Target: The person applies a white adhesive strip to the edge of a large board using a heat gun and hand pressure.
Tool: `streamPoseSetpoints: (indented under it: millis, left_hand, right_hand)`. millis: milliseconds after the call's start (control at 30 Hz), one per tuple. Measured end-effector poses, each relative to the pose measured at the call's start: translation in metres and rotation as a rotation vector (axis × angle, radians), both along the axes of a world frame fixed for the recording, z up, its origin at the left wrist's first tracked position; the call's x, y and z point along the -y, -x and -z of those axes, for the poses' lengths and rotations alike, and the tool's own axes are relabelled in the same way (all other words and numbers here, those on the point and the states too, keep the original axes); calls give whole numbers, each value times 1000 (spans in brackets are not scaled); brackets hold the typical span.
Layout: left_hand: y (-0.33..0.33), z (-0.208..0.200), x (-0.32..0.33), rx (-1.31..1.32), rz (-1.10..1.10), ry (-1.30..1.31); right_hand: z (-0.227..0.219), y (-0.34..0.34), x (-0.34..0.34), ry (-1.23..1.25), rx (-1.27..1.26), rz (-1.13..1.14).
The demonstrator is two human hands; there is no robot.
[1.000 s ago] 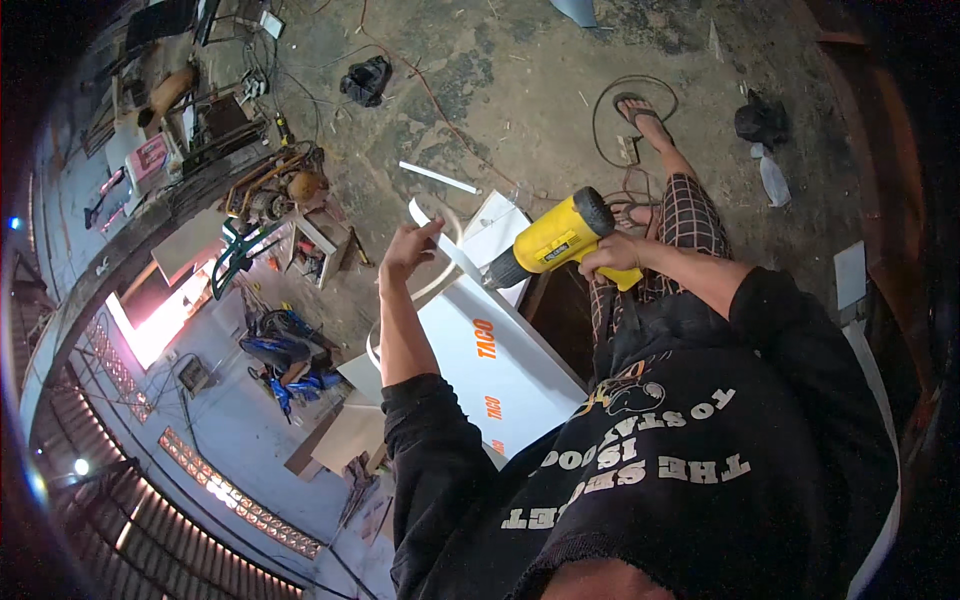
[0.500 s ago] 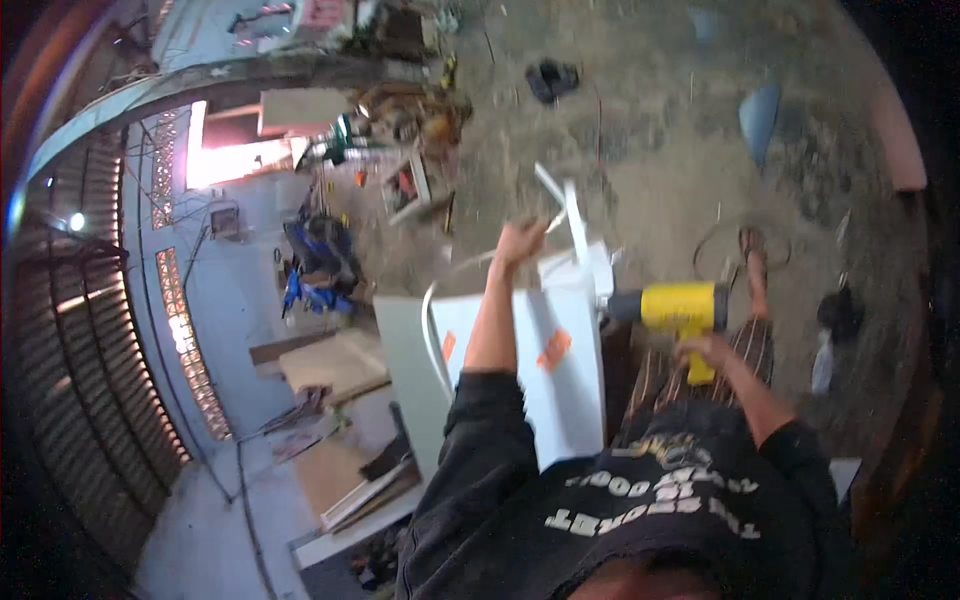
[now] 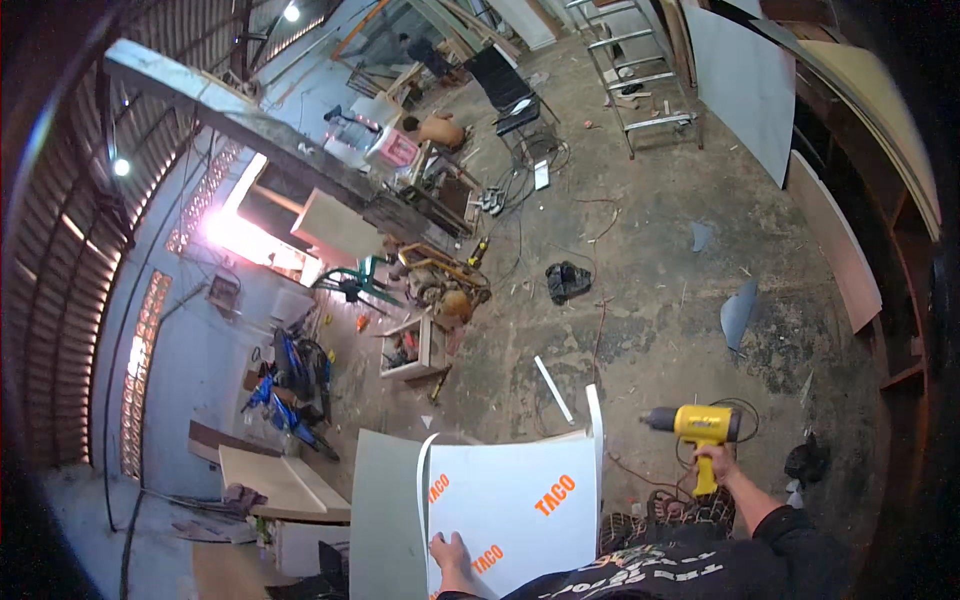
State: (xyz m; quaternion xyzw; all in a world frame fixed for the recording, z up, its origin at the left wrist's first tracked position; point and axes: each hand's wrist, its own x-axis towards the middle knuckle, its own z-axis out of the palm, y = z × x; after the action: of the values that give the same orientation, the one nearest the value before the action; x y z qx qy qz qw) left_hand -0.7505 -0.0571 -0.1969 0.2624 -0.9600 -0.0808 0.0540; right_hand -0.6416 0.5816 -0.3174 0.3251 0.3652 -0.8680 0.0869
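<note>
My right hand point(image 3: 715, 467) is wrapped around the grip of a yellow heat gun point(image 3: 705, 424), its dark nozzle pointing left, apart from the panel. A white panel point(image 3: 530, 500) with orange printed marks lies in front of me. On its surface near the left edge rests my left hand point(image 3: 448, 552), fingers spread and nothing visible in them. A thin white edging strip point(image 3: 423, 500) runs along that left edge, and another strip point(image 3: 595, 430) stands up along the right edge. Beyond the panel a short white strip point(image 3: 554, 390) lies on the floor.
A grey-green board point(image 3: 385, 510) adjoins the panel's left side. Ahead are a black bag point(image 3: 568, 282), an orange cord point(image 3: 597, 345) and a grey offcut point(image 3: 738, 316). Farther off stand a metal ladder point(image 3: 640, 85), a black chair point(image 3: 505, 90) and a crouching person point(image 3: 437, 130).
My left hand has come down from above the panel's far side onto its surface. The heat gun has moved away from the panel's right edge. My view has swung toward the far room.
</note>
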Motion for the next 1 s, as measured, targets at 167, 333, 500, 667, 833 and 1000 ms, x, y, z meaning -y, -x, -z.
streamPoseSetpoints:
  millis: [167,333,500,667,833,1000]
  left_hand:
    - [17,-12,25,-28,-106,38]
    - [34,16,76,-54,-66,-23]
    - [43,30,105,-44,-89,-137]
    - [52,25,98,-52,-140,-215]
    - [53,10,79,-279,-6,-316]
    - [53,17,59,-186,-79,-317]
  right_hand:
    - [34,-20,-23,3,116,250]
    - [9,-38,-32,-93,173,369]
    - [-11,-46,-21,-78,221,390]
    - [14,-52,-14,-8,224,324]
    - [-9,-40,-15,2,174,188]
    - [-8,-27,-26,-110,94,131]
